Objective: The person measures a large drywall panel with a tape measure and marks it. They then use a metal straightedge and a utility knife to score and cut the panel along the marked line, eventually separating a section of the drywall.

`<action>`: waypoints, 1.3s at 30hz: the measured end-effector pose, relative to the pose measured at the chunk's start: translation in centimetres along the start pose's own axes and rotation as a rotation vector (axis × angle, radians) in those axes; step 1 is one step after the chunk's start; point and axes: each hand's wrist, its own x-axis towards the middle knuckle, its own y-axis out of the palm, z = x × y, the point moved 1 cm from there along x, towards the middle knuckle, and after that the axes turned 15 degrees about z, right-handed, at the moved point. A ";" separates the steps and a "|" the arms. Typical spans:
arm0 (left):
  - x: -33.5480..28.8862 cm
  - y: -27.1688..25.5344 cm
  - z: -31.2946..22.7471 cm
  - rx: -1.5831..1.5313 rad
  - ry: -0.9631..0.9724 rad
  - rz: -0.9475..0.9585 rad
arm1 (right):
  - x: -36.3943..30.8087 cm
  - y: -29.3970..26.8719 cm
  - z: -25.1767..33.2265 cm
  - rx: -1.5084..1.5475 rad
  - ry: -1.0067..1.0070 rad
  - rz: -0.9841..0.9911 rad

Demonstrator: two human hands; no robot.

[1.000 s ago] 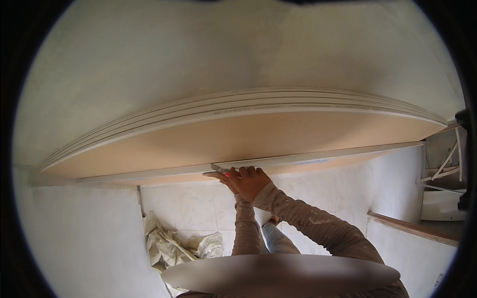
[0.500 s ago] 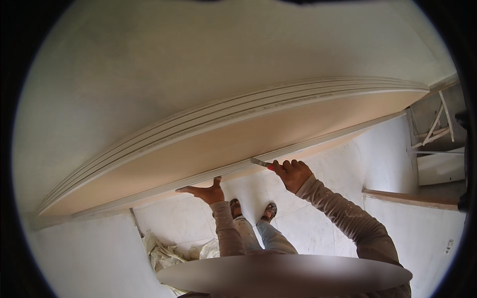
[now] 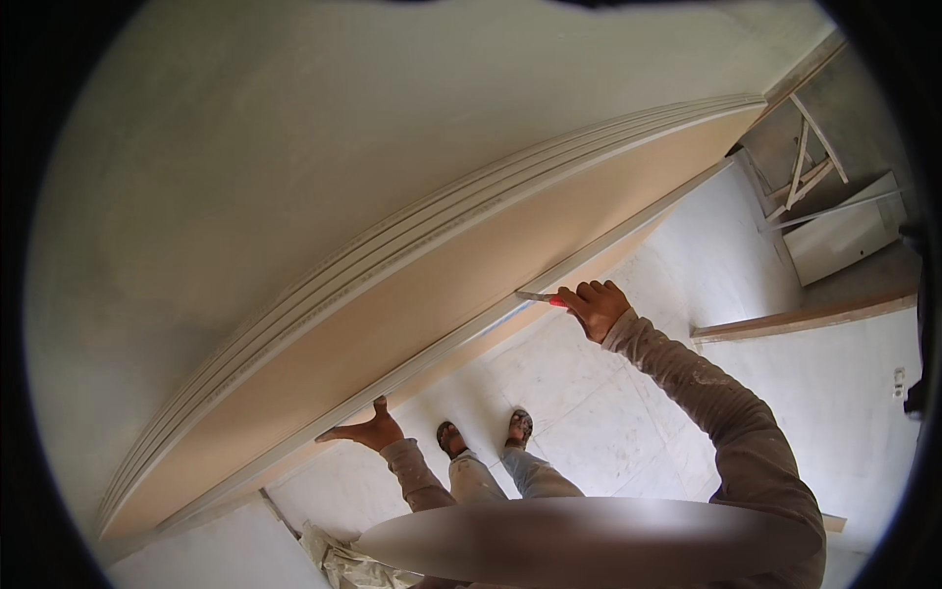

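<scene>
A plasterboard sheet (image 3: 453, 342) leans in front of me, its pale upper edge running from lower left to upper right. My left hand (image 3: 377, 429) rests at this edge, thumb up and fingers stretched along it. Farther right, my right hand (image 3: 601, 310) is closed round the red handle of what looks like a utility knife (image 3: 536, 296). The grey tip of the knife meets the sheet's edge. A short bluish streak shows just beside it. Behind stands a stack of similar sheets (image 3: 471, 192) against the wall, the front one showing a tan face.
Crumpled plastic sheeting (image 3: 343, 562) lies at lower left. Timber pieces (image 3: 810, 167) and a white panel (image 3: 846, 231) stand at the right, beyond a wooden strip (image 3: 805, 320) along a wall top. My sandalled feet are on the pale tiled floor (image 3: 579, 432).
The view has turned, so the sheets slant more steeply. My hands are farther apart along the edge, the right one with the knife up and right, the left one lower left.
</scene>
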 end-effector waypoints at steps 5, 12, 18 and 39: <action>0.0 0.4 -0.5 -0.036 0.104 0.002 | -5.0 3.3 0.9 0.667 0.667 0.013; -0.3 0.8 0.9 -0.373 0.194 0.104 | 1.8 10.1 -3.3 1.072 0.824 -0.616; -1.0 2.4 4.0 0.134 0.131 0.052 | 3.8 9.4 -2.3 0.835 0.705 -0.706; -17.3 29.2 -17.8 -0.068 -0.099 -0.024 | 0.7 4.4 -6.1 0.735 -0.322 -0.060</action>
